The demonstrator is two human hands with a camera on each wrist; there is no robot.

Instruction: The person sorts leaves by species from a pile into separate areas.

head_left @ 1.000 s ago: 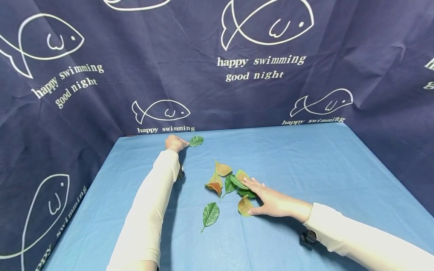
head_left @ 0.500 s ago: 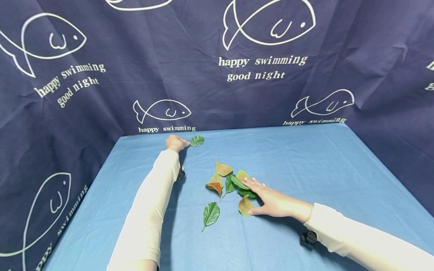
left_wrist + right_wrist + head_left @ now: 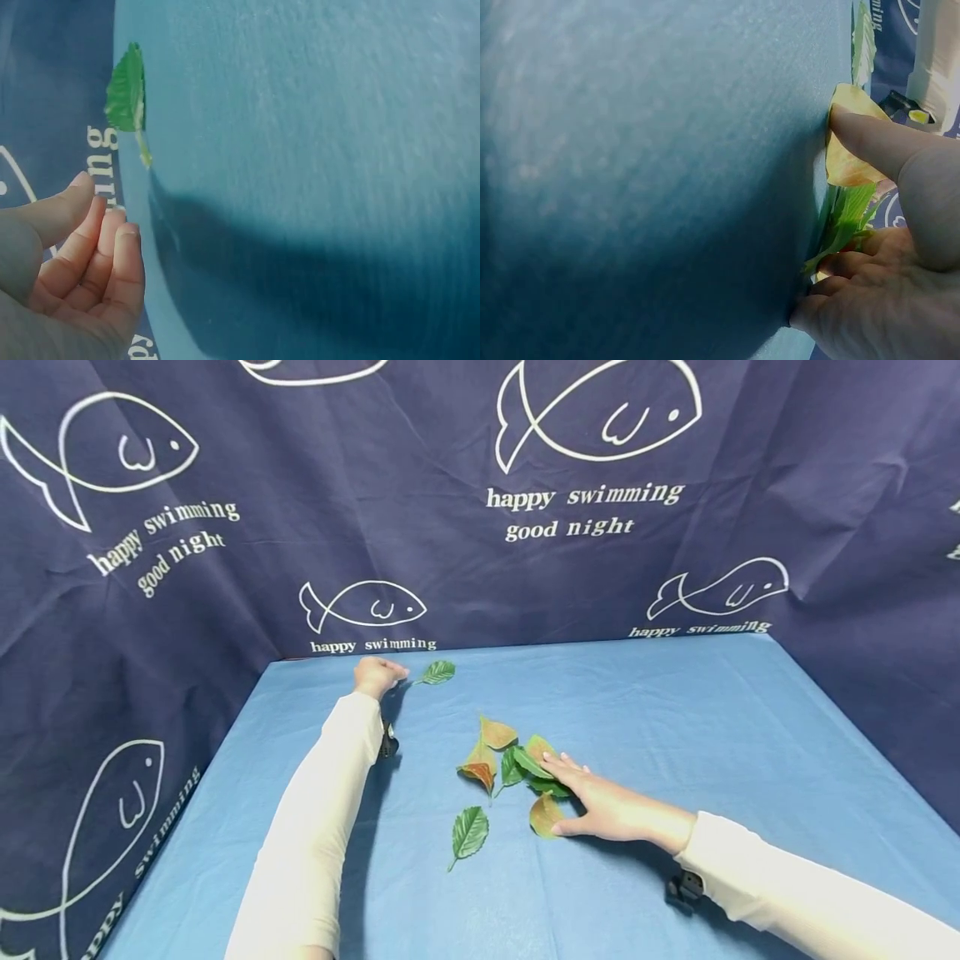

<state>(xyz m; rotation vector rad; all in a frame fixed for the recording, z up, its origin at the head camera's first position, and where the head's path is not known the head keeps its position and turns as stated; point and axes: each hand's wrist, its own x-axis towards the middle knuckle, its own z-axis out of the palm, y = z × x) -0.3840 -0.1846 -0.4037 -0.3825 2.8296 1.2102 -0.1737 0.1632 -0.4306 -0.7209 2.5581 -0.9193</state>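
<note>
At the far left of the table, my left hand holds nothing, its fingers loosely bent and the thumb apart from them in the left wrist view. Just beyond its fingertips a green leaf lies on the cloth, stem toward the hand. My right hand rests spread over a loose cluster of leaves near the middle. Its fingers lie over a green leaf, and its thumb touches a yellow-brown leaf. Parts of the leaves under the palm are hidden.
Beside the right hand lie a yellowish leaf, a brown-tipped leaf and another green leaf. A single green leaf sits closer to the front. A dark blue curtain rises behind the blue-covered table.
My left hand has let go of the far green leaf and drawn back a little to the left. That leaf stays on the cloth. My right hand has kept its place on the cluster.
</note>
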